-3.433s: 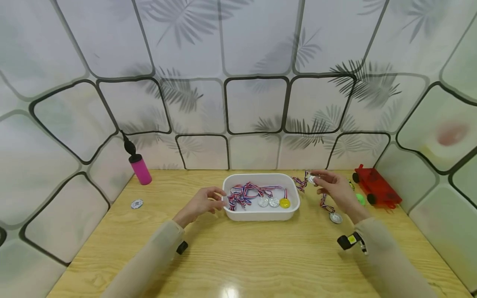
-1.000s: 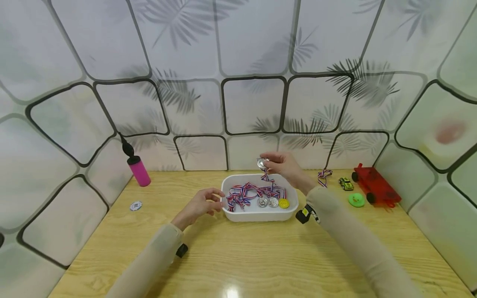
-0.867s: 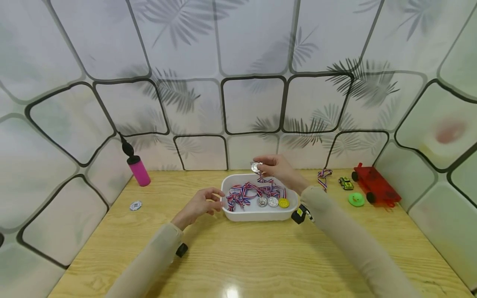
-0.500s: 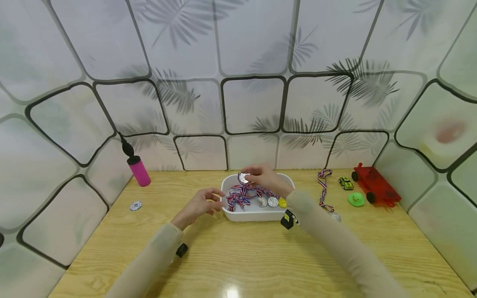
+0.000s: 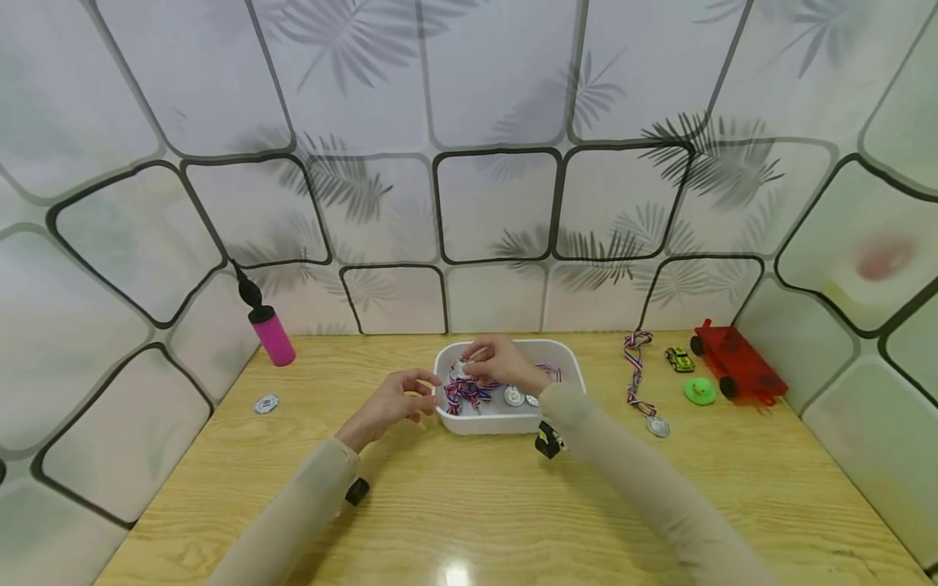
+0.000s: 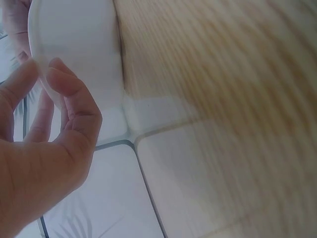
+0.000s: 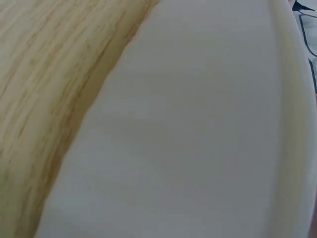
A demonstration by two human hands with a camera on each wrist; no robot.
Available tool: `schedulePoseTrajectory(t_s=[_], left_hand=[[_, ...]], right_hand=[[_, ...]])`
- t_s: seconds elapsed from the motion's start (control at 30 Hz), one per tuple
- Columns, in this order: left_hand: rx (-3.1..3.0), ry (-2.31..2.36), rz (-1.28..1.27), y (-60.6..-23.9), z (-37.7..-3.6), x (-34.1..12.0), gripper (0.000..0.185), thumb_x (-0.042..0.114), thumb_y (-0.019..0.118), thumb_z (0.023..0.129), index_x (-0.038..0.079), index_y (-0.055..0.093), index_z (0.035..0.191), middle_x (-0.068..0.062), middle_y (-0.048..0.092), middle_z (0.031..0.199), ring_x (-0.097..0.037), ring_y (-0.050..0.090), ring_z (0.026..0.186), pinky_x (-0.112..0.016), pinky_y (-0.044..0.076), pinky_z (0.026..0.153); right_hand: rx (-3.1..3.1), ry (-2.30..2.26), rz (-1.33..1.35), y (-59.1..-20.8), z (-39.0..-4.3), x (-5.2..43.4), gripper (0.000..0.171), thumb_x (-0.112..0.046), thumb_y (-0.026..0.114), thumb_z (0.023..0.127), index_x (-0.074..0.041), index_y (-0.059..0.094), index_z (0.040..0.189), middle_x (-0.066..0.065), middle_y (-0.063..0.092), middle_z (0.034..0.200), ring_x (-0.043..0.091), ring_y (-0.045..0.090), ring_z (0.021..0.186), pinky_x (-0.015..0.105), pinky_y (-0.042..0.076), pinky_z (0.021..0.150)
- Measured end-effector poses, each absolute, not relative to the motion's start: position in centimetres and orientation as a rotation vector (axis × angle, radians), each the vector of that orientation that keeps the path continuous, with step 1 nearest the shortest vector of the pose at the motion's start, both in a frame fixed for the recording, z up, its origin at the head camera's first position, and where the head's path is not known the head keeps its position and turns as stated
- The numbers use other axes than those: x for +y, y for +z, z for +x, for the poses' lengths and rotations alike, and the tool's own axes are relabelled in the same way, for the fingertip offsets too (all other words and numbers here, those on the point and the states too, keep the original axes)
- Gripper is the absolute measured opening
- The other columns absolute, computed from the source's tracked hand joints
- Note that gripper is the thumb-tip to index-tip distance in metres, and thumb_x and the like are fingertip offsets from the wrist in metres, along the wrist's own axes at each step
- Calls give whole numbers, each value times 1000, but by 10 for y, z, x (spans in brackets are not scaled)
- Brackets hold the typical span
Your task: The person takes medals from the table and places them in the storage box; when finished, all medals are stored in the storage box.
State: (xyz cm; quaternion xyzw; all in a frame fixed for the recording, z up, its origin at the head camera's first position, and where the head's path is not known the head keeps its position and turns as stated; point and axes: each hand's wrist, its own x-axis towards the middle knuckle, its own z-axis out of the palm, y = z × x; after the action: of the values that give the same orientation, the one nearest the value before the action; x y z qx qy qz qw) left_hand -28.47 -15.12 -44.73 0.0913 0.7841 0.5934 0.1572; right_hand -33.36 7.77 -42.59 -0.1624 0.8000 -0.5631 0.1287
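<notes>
My right hand pinches a silver medal over the left part of the white plastic container. Striped red, white and blue ribbons lie tangled beneath it. Two more silver medals rest inside, one partly covered by the sleeve. At the container's left end, the bent fingers and thumb of my left hand are at the rim. The left wrist view shows that hand against the container's wall. In the right wrist view only the container's side fills most of the picture; no fingers show.
Right of the container, another silver medal lies on the wooden table with its ribbon stretched back. Beyond are a yellow toy car, a green round toy and a red cart. A pink pump and poker chip sit left.
My right hand has carried the silver medal from the table's right side leftward and down into the container. The sleeve now covers the gold medal. My left hand has stayed at the rim.
</notes>
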Motion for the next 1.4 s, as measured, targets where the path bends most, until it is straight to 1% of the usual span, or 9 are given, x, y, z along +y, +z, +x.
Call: schedulePoseTrajectory(t_s=[0.13, 0.23, 0.37, 0.57, 0.83, 0.9, 1.13, 1.33, 1.4], left_hand=[[2242, 1702, 260, -446, -284, -152, 34, 11, 72, 89, 2, 61, 119, -7, 61, 93, -26, 69, 80, -30, 52, 62], [2233, 1709, 260, -446, -284, -152, 35, 11, 72, 88, 1, 61, 120, -7, 61, 94, -26, 69, 81, -30, 52, 62], [2228, 1716, 262, -446, -284, -152, 35, 10, 72, 88, 1, 61, 120, -8, 62, 95, -26, 68, 81, -30, 52, 63], [2236, 1704, 265, -446, -284, -153, 37, 12, 73, 88, 1, 60, 121, -9, 62, 96, -27, 68, 82, -32, 53, 64], [2243, 1705, 275, -448, -284, -153, 39, 11, 72, 88, -1, 59, 123, -8, 62, 93, -25, 67, 80, -30, 52, 62], [2244, 1705, 276, -449, -283, -153, 39, 11, 72, 89, -2, 59, 123, -8, 62, 93, -24, 67, 80, -29, 52, 62], [2240, 1714, 285, -450, -284, -153, 38, 11, 72, 89, -2, 59, 122, -7, 62, 92, -23, 67, 79, -29, 51, 62], [2228, 1728, 295, -452, -285, -154, 40, 11, 72, 89, -4, 58, 123, -7, 62, 92, -21, 67, 77, -28, 51, 61], [2224, 1729, 295, -452, -285, -154, 41, 11, 72, 89, -4, 57, 124, -7, 62, 92, -21, 67, 77, -28, 51, 61]], right_hand=[[2296, -1602, -481, -429, -333, 73, 24, -1, 71, 87, 6, 66, 109, 13, 72, 89, 15, 68, 66, 33, 60, 67], [2278, -1557, -511, -431, -333, 70, 23, 0, 68, 89, 8, 66, 110, 12, 71, 86, 12, 66, 63, 31, 60, 67], [2247, -1522, -564, -435, -333, 68, 25, 4, 64, 90, 11, 64, 115, 15, 70, 90, 11, 65, 65, 30, 59, 69], [2299, -1406, -607, -441, -331, 62, 28, 7, 63, 89, 8, 65, 117, 18, 71, 92, 11, 64, 63, 27, 58, 64], [2440, -1276, -697, -450, -331, 56, 22, 5, 68, 85, 5, 69, 108, 14, 71, 77, 9, 60, 53, 24, 54, 54], [2469, -1251, -695, -451, -330, 54, 21, 4, 69, 85, 4, 70, 106, 13, 70, 76, 9, 59, 52, 24, 54, 52], [2517, -1250, -681, -447, -325, 53, 25, 4, 67, 86, 4, 69, 111, 16, 74, 90, 13, 62, 55, 25, 54, 52], [2554, -1258, -678, -444, -327, 58, 23, -2, 66, 90, 2, 69, 113, 16, 74, 96, 18, 63, 59, 22, 47, 47], [2575, -1261, -687, -443, -329, 63, 23, -3, 65, 91, 1, 70, 113, 15, 74, 100, 20, 65, 64, 22, 47, 47]])
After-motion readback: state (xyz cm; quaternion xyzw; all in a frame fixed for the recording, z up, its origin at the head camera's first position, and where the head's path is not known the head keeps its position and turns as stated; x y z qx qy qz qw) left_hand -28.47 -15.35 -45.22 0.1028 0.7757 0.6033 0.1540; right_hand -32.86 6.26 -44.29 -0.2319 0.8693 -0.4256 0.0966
